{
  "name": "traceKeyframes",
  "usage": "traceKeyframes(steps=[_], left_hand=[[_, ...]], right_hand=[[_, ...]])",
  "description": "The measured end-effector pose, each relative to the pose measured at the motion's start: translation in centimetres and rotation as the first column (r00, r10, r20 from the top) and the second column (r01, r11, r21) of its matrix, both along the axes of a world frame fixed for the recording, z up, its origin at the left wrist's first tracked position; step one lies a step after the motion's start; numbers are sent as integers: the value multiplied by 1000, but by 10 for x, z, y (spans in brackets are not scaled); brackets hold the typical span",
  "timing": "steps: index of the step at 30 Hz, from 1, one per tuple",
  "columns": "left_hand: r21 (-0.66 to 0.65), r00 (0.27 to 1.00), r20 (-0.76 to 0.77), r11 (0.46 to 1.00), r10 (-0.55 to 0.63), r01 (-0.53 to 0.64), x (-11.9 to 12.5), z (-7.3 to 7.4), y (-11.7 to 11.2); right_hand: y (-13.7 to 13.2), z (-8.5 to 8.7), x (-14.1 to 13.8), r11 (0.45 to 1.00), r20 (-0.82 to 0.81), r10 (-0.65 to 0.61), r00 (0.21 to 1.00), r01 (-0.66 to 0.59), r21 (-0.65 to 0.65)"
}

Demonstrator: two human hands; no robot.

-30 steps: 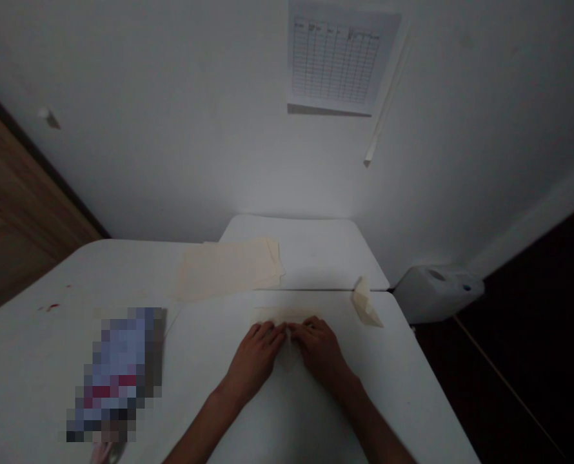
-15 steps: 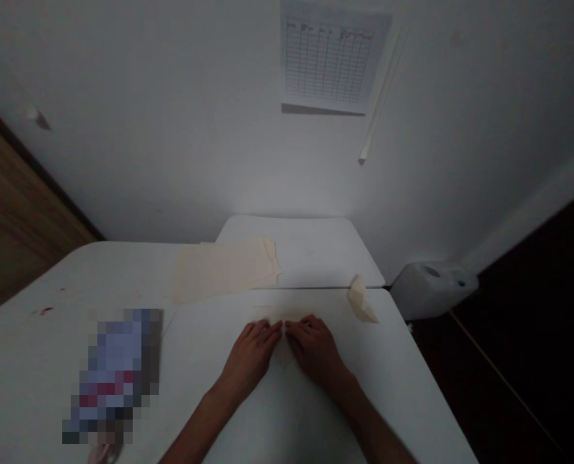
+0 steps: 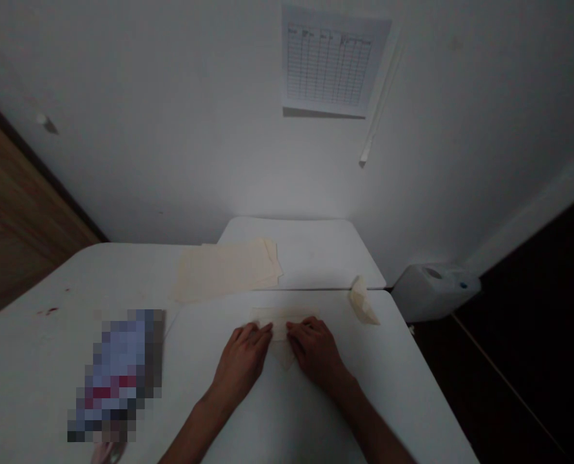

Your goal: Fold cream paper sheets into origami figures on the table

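Observation:
A cream sheet of paper (image 3: 280,330), partly folded, lies flat on the white table in front of me. Its lower end narrows to a point below the fold. My left hand (image 3: 243,353) has its bent fingers on the paper's left side, thumb and fingertips closed at the folded band. On the right side, my right hand (image 3: 316,348) grips the same band with curled fingers. A short stretch of paper shows between the two hands; the rest of its edges are under my fingers. To the right of my right hand rests a folded paper piece (image 3: 363,301).
A stack of cream sheets (image 3: 226,267) lies at the back of the table (image 3: 364,399). A blurred-out blue item (image 3: 117,361) is on the left. Beyond the right edge stands a white plastic canister (image 3: 427,293). A printed chart (image 3: 333,61) hangs on the wall.
My left hand has slid left, away from my right hand, uncovering more of the folded band. My right hand has hardly moved. The view has shifted slightly.

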State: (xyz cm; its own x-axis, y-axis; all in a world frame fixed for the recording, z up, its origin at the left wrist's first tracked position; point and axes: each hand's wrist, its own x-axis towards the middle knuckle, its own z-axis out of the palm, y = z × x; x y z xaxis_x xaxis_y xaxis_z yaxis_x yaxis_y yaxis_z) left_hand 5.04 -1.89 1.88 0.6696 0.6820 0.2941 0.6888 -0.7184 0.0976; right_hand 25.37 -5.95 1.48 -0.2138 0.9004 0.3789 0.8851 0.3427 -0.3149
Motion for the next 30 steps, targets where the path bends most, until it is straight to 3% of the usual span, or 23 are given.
traceKeyframes(steps=[10,17,22,30], left_hand=[[55,996,-25,995,89,-87,-14,-3,-2],[68,993,30,991,111,-113,-19,-3,-6],[94,989,-14,985,150,-148,-21,-2,-9],[115,976,-13,969,220,-217,-27,0,-14]], right_hand=[[0,-4,0,1000,-84,18,996,-18,2],[0,-4,1,1000,-20,6,1000,-6,-6],[0,-4,1,1000,17,-2,1000,2,9],[0,-3,1,1000,-63,20,998,-20,1]])
